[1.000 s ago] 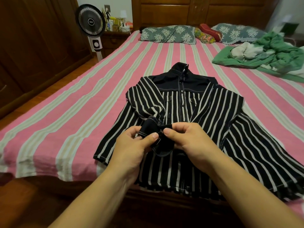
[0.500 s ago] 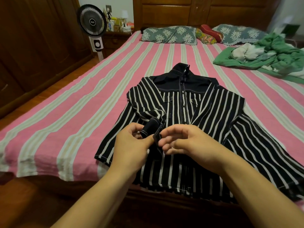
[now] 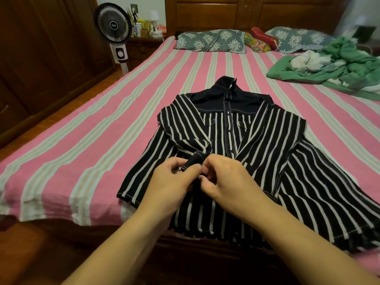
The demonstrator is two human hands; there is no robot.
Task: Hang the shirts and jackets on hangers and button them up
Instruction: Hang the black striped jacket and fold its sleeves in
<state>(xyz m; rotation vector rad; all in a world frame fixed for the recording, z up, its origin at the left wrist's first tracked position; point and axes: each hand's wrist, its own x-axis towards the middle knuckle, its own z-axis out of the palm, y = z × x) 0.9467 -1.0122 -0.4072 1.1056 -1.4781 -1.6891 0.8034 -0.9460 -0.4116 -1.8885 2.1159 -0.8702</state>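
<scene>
striped jacket [image 3: 236,153] flat on bed [image 3: 86,140], collar pointing to headboard [image 3: 246,13].

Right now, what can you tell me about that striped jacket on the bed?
The striped jacket is dark navy or black with white vertical stripes, a plain dark yoke and collar, pale contrast stitching, and looks like woven cloth. It lies face up on the pink striped bedsheet, collar away from the camera, hem over the near edge of the bed, front placket fastened. Both sleeves are folded across the chest. The left hand and right hand pinch the dark cuff of one sleeve.
</scene>
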